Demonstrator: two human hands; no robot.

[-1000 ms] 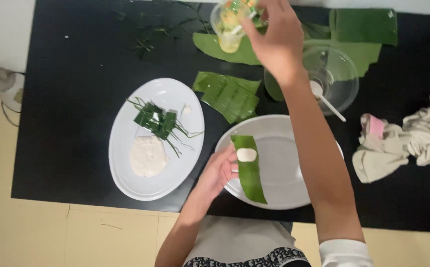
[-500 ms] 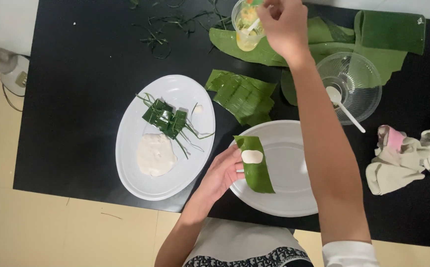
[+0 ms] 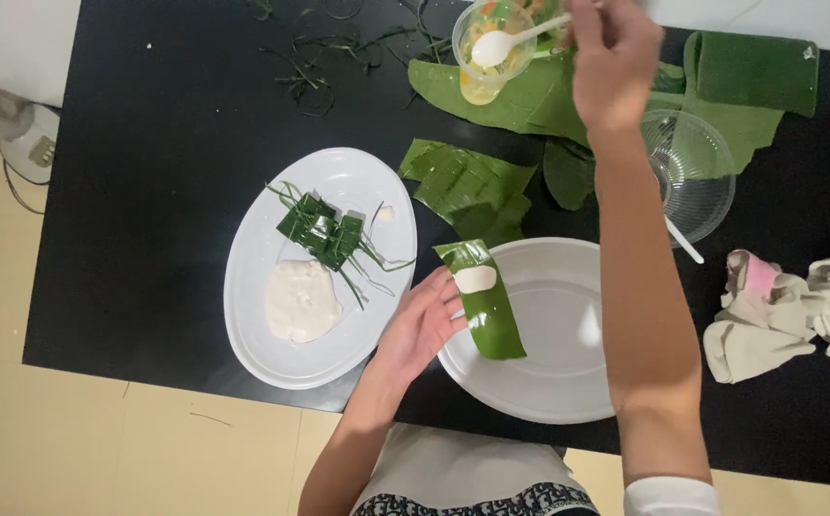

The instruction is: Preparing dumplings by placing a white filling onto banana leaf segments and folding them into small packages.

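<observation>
Left hand (image 3: 422, 323), fingers loosely open, steadies green banana-leaf strip w/ white dough dab (image 3: 485, 308) on round white plate (image 3: 568, 382). Right hand (image 3: 612, 59) fingers pinch white plastic spoon (image 3: 510, 41) over clear cup (image 3: 491, 48), far side of black bench (image 3: 148, 191).

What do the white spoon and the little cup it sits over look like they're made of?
The spoon, held by the right hand, looks like thin white plastic: matte, uniformly coloured, moulded in one piece. The small cup seems clear plastic, since yellowish filling shows through its glossy wall. Glass can't be fully ruled out, though the thin rim suggests a disposable.
</observation>
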